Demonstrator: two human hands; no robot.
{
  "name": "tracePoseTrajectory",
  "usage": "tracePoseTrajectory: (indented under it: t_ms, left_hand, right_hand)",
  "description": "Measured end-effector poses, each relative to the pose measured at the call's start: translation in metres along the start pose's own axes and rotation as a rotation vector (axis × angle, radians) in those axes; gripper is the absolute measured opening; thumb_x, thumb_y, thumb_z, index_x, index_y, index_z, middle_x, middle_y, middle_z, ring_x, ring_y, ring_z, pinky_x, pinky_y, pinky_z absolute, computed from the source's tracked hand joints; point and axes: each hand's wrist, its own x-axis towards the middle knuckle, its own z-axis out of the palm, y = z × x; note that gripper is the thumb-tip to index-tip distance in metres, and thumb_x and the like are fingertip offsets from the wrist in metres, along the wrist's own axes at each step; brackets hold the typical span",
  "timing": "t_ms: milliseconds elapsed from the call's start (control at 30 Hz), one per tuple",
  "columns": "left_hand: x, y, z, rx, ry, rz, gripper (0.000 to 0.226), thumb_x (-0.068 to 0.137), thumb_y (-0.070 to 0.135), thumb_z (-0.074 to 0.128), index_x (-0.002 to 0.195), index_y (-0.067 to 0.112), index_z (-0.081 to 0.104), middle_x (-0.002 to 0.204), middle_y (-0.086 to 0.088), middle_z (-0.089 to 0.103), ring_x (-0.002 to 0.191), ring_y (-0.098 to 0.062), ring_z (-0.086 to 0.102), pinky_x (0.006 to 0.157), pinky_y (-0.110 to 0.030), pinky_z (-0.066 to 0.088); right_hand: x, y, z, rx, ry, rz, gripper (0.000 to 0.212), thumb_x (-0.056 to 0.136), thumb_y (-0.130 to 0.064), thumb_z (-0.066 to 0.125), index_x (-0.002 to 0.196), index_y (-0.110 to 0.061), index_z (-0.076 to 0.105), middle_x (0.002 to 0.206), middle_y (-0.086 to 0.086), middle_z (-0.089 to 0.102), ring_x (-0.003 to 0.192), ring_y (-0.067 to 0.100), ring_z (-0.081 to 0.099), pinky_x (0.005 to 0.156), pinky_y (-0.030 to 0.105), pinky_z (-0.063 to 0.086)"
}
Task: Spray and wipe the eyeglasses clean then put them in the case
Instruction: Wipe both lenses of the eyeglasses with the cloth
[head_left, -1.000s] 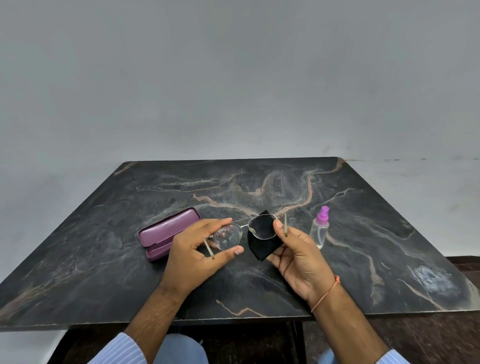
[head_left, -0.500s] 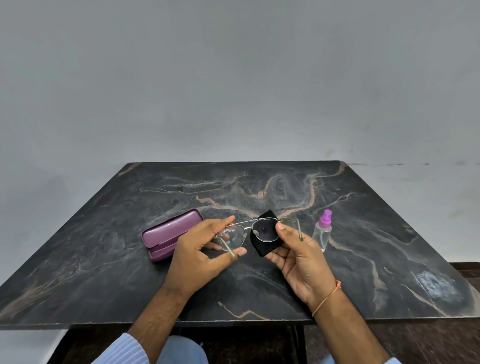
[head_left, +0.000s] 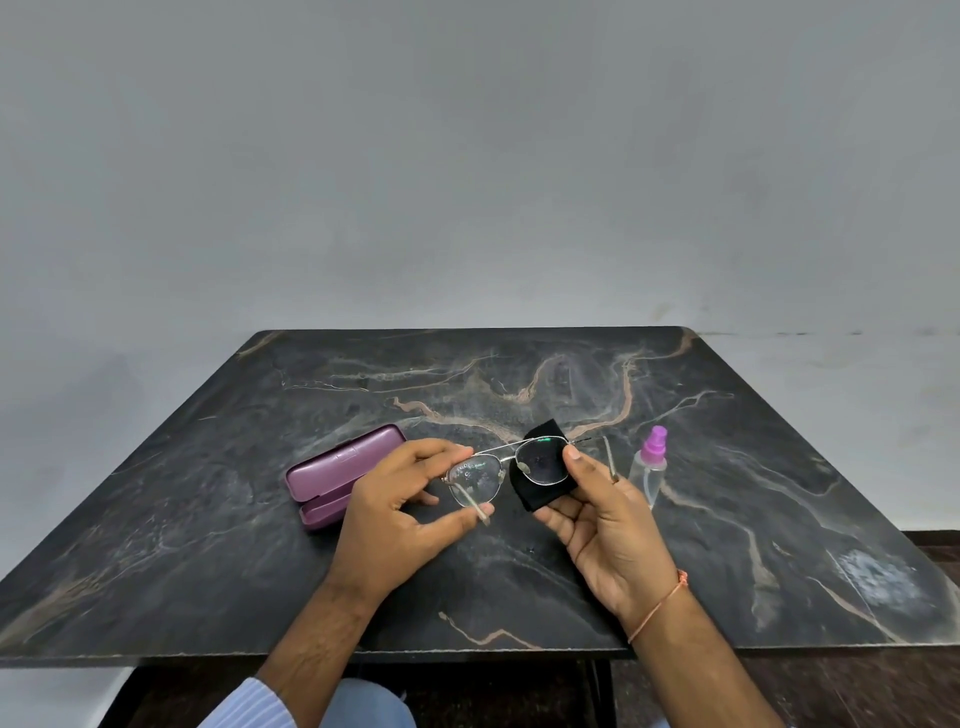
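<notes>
Mid-wipe: left hand (head_left: 400, 512) pinches thin metal-framed eyeglasses (head_left: 506, 467), right hand (head_left: 605, 519) grips black cloth (head_left: 535, 488) on one lens; open purple case (head_left: 337, 475) waits empty near the surface's left edge.

Thin metal-framed eyeglasses (head_left: 506, 467) are held level at frame centre, one lens backed by a folded black cloth (head_left: 535, 493). A purple case (head_left: 340, 474) lies open left of them; a pink-capped spray bottle (head_left: 648, 467) stands right.
</notes>
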Motion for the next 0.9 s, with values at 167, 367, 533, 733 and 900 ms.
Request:
tracePoseTrajectory:
  t_ms: [167, 367, 533, 733, 900]
  left_hand:
    - [0.003, 0.001, 0.002, -0.002, 0.024, 0.003, 0.058, 0.072, 0.024, 0.104, 0.126, 0.023, 0.082, 0.128, 0.013, 0.074, 0.118, -0.015, 0.074, 0.081, -0.026, 0.063]
    - [0.005, 0.002, 0.002, -0.06, 0.033, 0.003, 0.058, 0.074, 0.03, 0.1, 0.127, 0.019, 0.082, 0.13, 0.005, 0.071, 0.12, -0.015, 0.071, 0.083, -0.019, 0.06]
    - [0.005, -0.001, 0.002, -0.11, 0.03, 0.002, 0.059, 0.077, 0.037, 0.098, 0.13, 0.019, 0.081, 0.133, 0.004, 0.07, 0.12, -0.018, 0.072, 0.096, -0.028, 0.062]
    - [0.006, -0.004, 0.004, -0.145, 0.044, -0.02, 0.06, 0.075, 0.032, 0.099, 0.131, 0.021, 0.08, 0.133, 0.007, 0.07, 0.122, -0.018, 0.072, 0.096, -0.03, 0.063]
    - [0.006, -0.007, 0.006, -0.141, 0.03, -0.01, 0.061, 0.074, 0.027, 0.101, 0.131, 0.024, 0.08, 0.132, 0.011, 0.071, 0.125, -0.016, 0.071, 0.099, -0.019, 0.058]
  right_hand:
    - [-0.007, 0.004, 0.003, -0.085, -0.162, 0.033, 0.036, 0.094, -0.032, 0.079, 0.119, -0.007, 0.078, 0.127, 0.029, 0.07, 0.108, 0.038, 0.066, 0.084, 0.038, 0.066]
    - [-0.008, 0.014, 0.013, -0.114, -0.256, 0.082, 0.031, 0.094, -0.016, 0.068, 0.121, -0.001, 0.073, 0.12, 0.027, 0.075, 0.095, 0.025, 0.077, 0.092, 0.044, 0.063]
    - [-0.003, 0.019, 0.019, -0.147, -0.278, 0.137, 0.013, 0.098, -0.023, 0.075, 0.102, -0.011, 0.073, 0.106, 0.019, 0.067, 0.098, 0.028, 0.071, 0.086, 0.048, 0.065]
    - [0.001, 0.022, 0.018, -0.12, -0.251, 0.108, 0.021, 0.084, -0.023, 0.088, 0.098, -0.009, 0.079, 0.095, 0.015, 0.067, 0.083, 0.023, 0.072, 0.079, 0.042, 0.067]
    - [0.001, 0.021, 0.019, -0.071, -0.311, 0.148, 0.008, 0.098, -0.009, 0.072, 0.1, -0.014, 0.079, 0.092, 0.009, 0.068, 0.092, 0.023, 0.072, 0.094, 0.055, 0.06]
